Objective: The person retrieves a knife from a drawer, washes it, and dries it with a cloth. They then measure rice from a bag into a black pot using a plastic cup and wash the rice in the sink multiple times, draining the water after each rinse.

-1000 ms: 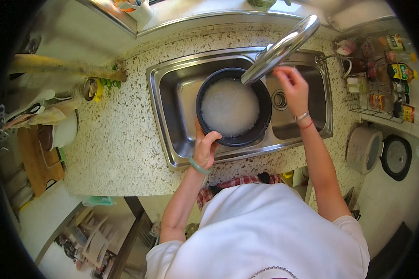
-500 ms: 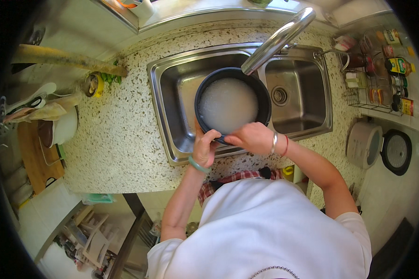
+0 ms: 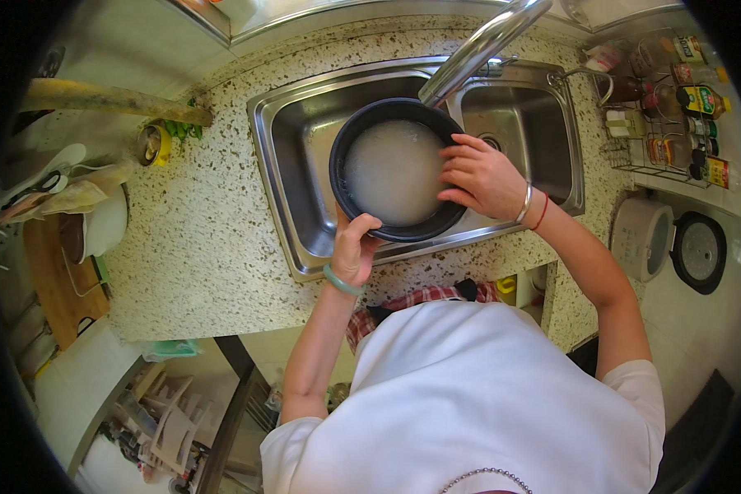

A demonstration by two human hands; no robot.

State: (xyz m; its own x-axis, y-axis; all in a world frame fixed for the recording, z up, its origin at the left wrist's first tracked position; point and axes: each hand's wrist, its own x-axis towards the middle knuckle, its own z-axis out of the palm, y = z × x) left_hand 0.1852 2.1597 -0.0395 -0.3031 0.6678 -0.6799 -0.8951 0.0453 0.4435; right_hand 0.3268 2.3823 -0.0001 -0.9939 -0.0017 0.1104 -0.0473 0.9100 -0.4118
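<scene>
A dark round pot point(image 3: 344, 188) holds cloudy whitish water point(image 3: 393, 173); whether grains lie under it I cannot make out. It is over the left basin of the steel double sink point(image 3: 305, 140). My left hand point(image 3: 356, 249), with a green bangle at its wrist, grips the pot's near left rim, thumb on top. At the right rim, my right hand point(image 3: 482, 177) reaches over the water with fingers stretched and apart, holding nothing; whether its fingertips touch the water cannot be told. Above the pot's far side hangs the end of the chrome faucet point(image 3: 477, 49).
A rice cooker point(image 3: 642, 235) stands at the right with its lid raised. Behind it, a wire rack point(image 3: 663, 160) holds several bottles and jars. On the left side are a yellow tin point(image 3: 154, 144), a white container point(image 3: 107, 226) and a wooden board point(image 3: 62, 280).
My right hand has let go of the near rim and moved right and away from me, fingers spreading over the water. My left hand still grips the pot.
</scene>
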